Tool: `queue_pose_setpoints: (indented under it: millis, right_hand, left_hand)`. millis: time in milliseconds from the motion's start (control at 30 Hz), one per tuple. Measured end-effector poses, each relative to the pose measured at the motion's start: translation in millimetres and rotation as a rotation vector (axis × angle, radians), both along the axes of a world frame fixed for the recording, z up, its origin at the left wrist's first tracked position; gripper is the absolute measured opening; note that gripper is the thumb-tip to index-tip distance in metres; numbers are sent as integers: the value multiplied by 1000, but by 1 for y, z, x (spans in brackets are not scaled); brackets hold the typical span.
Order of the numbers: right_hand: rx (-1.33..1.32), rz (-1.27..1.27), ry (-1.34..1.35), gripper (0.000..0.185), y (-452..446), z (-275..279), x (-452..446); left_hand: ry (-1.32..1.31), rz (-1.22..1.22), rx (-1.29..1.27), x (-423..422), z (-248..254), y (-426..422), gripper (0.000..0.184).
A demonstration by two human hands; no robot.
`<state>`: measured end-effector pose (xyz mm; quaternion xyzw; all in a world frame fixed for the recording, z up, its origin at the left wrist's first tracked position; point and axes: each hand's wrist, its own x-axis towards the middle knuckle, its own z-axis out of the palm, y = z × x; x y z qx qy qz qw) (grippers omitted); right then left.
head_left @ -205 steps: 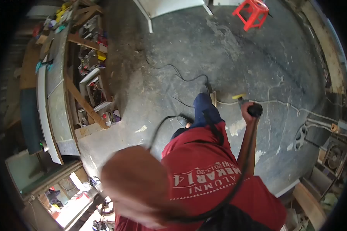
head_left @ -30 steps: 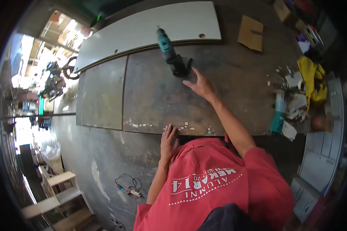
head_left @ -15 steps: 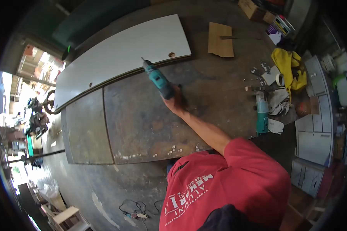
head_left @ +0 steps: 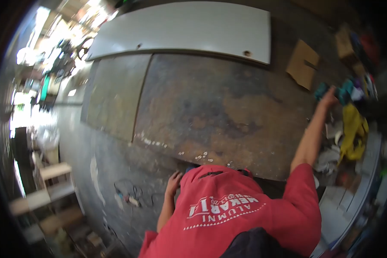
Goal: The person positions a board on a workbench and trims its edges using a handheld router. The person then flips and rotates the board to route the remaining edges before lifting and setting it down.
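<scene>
- Right now the step in hand looks like a reach, or a hold, at the crowded end of the surface (head_left: 193, 103), beyond the right end of the white board (head_left: 180, 30).
- The right hand (head_left: 328, 99) is at a teal thing (head_left: 346, 91), with teal showing on both sides of it; the fingers look bent over it, but blur hides whether they grip.
- The left hand (head_left: 173, 180) is low beside the body, on the person's side of the white board, near the surface's edge. Nothing shows in it; how far its fingers are spread, I cannot tell.
- The white board lies flat along the surface's far side, a hole (head_left: 247, 53) near its right end.
- Right of the white board lies a piece of cardboard (head_left: 300, 71); farther right and nearer the person is a yellow cloth (head_left: 353, 133).
- Handling the teal thing calls, I judge, for a secure grasp and room around the neighbouring clutter.
</scene>
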<state>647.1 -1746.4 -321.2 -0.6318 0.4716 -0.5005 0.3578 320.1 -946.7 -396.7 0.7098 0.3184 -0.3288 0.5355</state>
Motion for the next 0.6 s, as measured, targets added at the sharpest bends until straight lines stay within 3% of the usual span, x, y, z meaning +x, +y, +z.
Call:
queue_pose_setpoints:
  millis: [67, 100, 133, 200, 267, 333, 400, 467, 533, 567, 600]
  right_hand:
    - [114, 37, 38, 53, -24, -22, -1]
    - [150, 2, 233, 52, -44, -44, -2]
    - [-109, -60, 195, 57, -64, -71, 5]
    - [-183, -33, 119, 56, -54, -68, 5]
    - [-140, -17, 81, 55, -37, -58, 5]
    - [-111, -18, 49, 55, -38, -50, 2]
    - [-116, -13, 172, 55, -48, -60, 3]
    - [-113, 35, 125, 60, -48, -60, 2]
    - [-312, -210, 188, 58, -7, -48, -8]
    - [-389, -218, 68, 54, 18, -42, -11]
    - [-447, -189, -34, 51, 52, -32, -11]
  left_hand:
    - [81, 29, -98, 36, 40, -29, 63]
    - [137, 24, -136, 41, 52, -41, 61]
    - [126, 67, -123, 33, 47, -47, 61]
    - [148, 6, -176, 20, 10, -47, 66]
    - [-224, -218, -270, -11, -33, -38, 63]
    - [-23, 141, -362, -15, -41, -44, 55]
    - [14, 118, -331, -20, -41, -37, 53]
    - [53, 99, -296, -21, -24, -37, 51]
    - [276, 179, -98, -9, 12, -44, 52]
    - [276, 159, -114, -19, -8, -38, 52]
    - [99, 237, -141, -43, -47, -26, 52]
